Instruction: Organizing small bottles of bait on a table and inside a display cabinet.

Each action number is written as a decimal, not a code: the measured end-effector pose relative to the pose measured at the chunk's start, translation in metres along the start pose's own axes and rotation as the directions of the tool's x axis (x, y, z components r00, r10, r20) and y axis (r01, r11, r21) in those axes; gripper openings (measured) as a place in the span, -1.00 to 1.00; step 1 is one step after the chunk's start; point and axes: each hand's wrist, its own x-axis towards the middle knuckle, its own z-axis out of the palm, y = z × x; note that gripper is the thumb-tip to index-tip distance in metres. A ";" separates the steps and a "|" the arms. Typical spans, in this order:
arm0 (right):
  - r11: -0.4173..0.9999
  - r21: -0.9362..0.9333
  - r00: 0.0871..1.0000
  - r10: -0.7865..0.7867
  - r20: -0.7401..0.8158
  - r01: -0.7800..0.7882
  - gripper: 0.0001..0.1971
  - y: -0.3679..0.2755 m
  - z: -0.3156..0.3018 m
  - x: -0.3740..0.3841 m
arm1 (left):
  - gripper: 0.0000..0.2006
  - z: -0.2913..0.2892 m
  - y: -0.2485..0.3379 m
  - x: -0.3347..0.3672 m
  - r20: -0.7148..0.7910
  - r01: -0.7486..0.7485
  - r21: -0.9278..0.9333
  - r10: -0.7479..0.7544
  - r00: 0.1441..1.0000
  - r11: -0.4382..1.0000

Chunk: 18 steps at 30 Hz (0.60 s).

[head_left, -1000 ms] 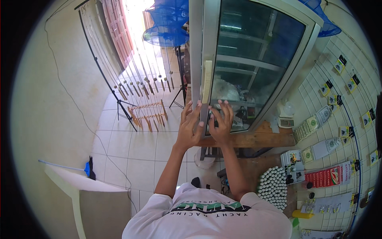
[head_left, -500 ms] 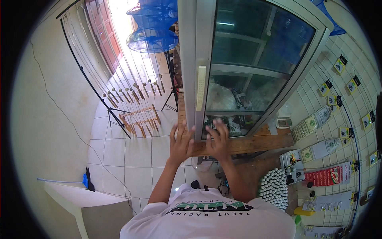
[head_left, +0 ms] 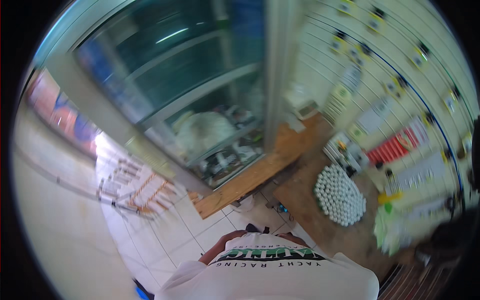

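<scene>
Cabinet (head_left: 185, 90) upper left to centre, on wooden bench (head_left: 265, 170). Both hands out of sight past shirt (head_left: 270, 275), lower centre; fingers' spread and hold can't be told.

Both hands have dropped from the glass cabinet (head_left: 185, 82) out of sight, the view swinging right.

The shirt (head_left: 272, 277) hides both hands' fingers, and the blurred cabinet (head_left: 175, 85) runs out of view above.

The place looked like a small shop, with packets (head_left: 375, 21) hung in rows on a pale wall (head_left: 315, 47), a glass-fronted cabinet (head_left: 170, 65) on a wooden counter (head_left: 270, 162), and massed white-topped containers (head_left: 340, 195).
</scene>
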 end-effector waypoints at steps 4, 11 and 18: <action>0.866 0.499 0.962 0.141 -0.233 -0.006 -0.41 0.052 0.055 -0.005 | -0.72 -0.045 0.059 0.018 0.213 -0.152 0.269 0.095 0.972 0.951; 0.818 0.574 0.565 0.490 -0.664 -0.034 -0.49 0.015 0.144 -0.046 | -0.76 -0.056 0.132 0.053 0.543 -0.408 0.512 0.084 0.836 0.756; 0.553 0.822 0.324 0.759 -0.565 0.136 -0.52 -0.027 0.201 -0.053 | -0.80 -0.017 0.155 0.070 0.714 -0.595 0.543 0.046 0.698 0.593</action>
